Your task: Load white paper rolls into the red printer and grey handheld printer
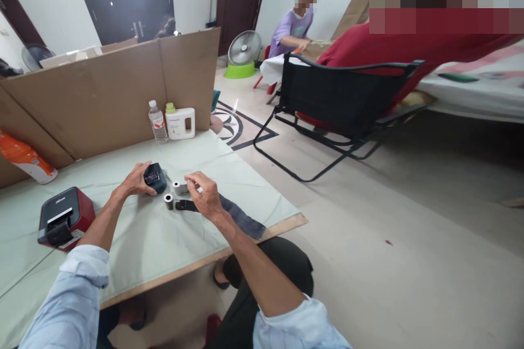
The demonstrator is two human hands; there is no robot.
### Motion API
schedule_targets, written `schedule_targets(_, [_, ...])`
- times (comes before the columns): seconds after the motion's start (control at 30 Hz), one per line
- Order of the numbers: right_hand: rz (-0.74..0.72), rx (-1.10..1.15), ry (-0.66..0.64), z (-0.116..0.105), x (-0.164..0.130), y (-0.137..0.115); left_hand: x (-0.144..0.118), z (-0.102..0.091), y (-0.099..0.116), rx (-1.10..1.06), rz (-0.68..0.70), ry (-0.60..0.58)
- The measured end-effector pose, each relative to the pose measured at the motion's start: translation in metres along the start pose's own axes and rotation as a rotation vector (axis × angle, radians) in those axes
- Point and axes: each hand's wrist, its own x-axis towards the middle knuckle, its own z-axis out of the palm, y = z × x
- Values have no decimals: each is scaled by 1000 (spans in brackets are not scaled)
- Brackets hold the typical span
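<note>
My left hand [138, 179] is wrapped round the side of a small dark box-shaped device [158, 175] on the table. To its right stand two small white rolls with dark cores, a nearer roll [168, 202] and a farther roll [177, 188]. My right hand [206, 196] is just right of the rolls, its fingertips pinched together; whatever they hold is too small to make out. Below these fingers lies a short black piece [186, 205]. A dark grey cloth strip [243, 217] runs from under my right wrist to the table edge.
A red and black printer-like machine [67, 218] stands at left, with an orange bottle [28, 158] behind it. A water bottle [158, 124] and white jug [180, 122] stand before the cardboard screen [114, 95]. Right of the table are a folding chair [339, 98] and two people.
</note>
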Motion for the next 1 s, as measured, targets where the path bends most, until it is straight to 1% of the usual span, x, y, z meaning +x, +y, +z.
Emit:
schedule_targets(0.07, [8,-5,3,-1,0,0,-11,-8,-1,17,-2,47])
schedule_targets(0.17, [4,-4,17,-1,0,-1,-34,-18,0,37,5,117])
schedule_targets(0.27, [-13,-3,16,-2,-1,-1,-61,-22,1,51,-12,125])
schedule_targets(0.43, [-55,-32,-18,-4,-4,-6,-97,-15,-1,42,-88,57])
schedule_targets(0.53, [-142,-41,-62,3,-10,-19,-110,-8,-8,4,-109,51])
schedule_targets(0.63, [-227,-43,-140,20,-23,-38,-123,-1,-17,-56,-120,112])
schedule_targets(0.73, [-228,-67,-297,46,-38,-55,-137,5,-25,-114,-140,188])
schedule_targets(0.8, [-174,-112,-420,65,-47,-60,-143,10,-28,-136,-143,203])
schedule_targets(0.87, [-97,-166,-507,84,-53,-59,-146,13,-30,-137,-136,202])
schedule_targets(0.93, [-24,-209,-551,100,-57,-52,-147,16,-32,-135,-131,206])
schedule_targets(1.0, [24,-236,-573,110,-59,-44,-147,19,-34,-141,-127,215])
